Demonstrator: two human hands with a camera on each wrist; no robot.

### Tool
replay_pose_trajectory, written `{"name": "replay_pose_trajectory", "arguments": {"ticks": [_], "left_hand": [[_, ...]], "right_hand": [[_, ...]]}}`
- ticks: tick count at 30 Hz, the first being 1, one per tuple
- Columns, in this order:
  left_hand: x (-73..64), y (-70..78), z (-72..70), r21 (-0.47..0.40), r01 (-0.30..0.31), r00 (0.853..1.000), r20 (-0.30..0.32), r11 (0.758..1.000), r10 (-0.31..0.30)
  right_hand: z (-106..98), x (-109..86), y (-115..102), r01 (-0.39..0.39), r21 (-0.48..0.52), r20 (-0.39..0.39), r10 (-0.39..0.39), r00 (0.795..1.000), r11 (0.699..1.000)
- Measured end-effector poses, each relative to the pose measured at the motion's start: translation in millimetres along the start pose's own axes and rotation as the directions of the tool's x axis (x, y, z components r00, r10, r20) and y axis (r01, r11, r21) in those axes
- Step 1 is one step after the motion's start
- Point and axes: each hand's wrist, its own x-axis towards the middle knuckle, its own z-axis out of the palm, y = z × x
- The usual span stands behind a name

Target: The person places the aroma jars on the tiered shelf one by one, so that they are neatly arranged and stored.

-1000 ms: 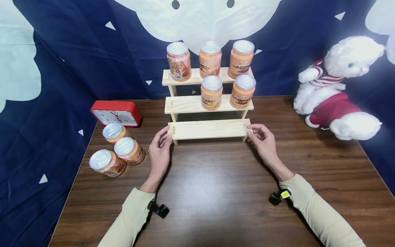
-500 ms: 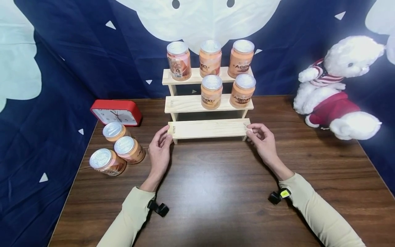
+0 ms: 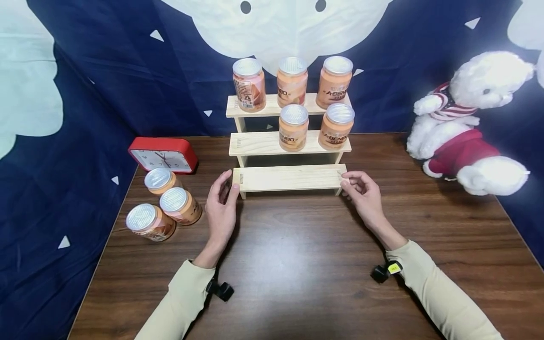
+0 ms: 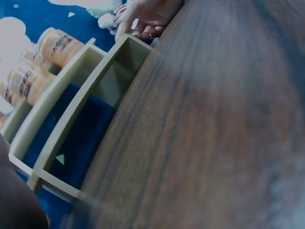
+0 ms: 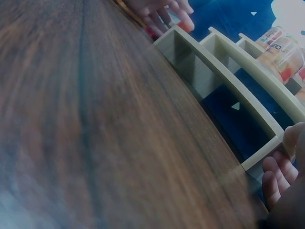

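A three-step wooden display stand point(image 3: 289, 178) stands mid-table. Several jars with orange labels and ridged silver lids are on it: three on the top step, including a jar point(image 3: 249, 86), and two on the middle step, including a jar point(image 3: 293, 128). The bottom step is bare. My left hand point(image 3: 222, 205) is right at the left end of the bottom step, thumb and fingers spread apart. At the other end, my right hand point(image 3: 364, 196) grips the corner; the right wrist view shows its thumb point(image 5: 291, 138) on the board and the other fingers curled below.
Three more jars, including a front jar point(image 3: 150, 223), stand at the table's left, before a red clock point(image 3: 163, 155). A white plush bear point(image 3: 467, 123) in red clothes sits at the right. A dark blue patterned cloth point(image 3: 182, 94) hangs behind.
My left hand's fingers have loosened and drawn slightly off the stand's left end. My right hand keeps its grip. The whole head view has shifted a little; the jars have stayed put.
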Motion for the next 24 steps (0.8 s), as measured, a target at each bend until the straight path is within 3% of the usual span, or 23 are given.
{"name": "replay_pose_trajectory", "arguments": {"ticks": [6, 12, 18, 24], "left_hand": [[-1.4, 20.2, 0.1, -0.004, -0.072, 0.997, -0.026, 0.997, 0.072], [-3.5, 43.5, -5.7, -0.077, -0.121, 0.993, -0.006, 0.99, 0.12], [-9.5, 60.6, -18.2, -0.14, -0.14, 0.989, 0.017, 0.98, 0.144], [-13.8, 77.7, -37.4, -0.141, -0.14, 0.99, 0.005, 0.98, 0.142]], "right_hand": [[-1, 0.7, 0, -0.008, 0.019, 0.002, 0.008, 1.0, 1.0], [0, 0.8, 0, -0.011, 0.039, 0.005, 0.011, 1.0, 0.999], [0, 0.7, -2, -0.014, 0.015, 0.012, 0.014, 1.0, 1.0], [-1, 0.3, -1, -0.02, 0.027, 0.009, 0.019, 1.0, 0.999]]}}
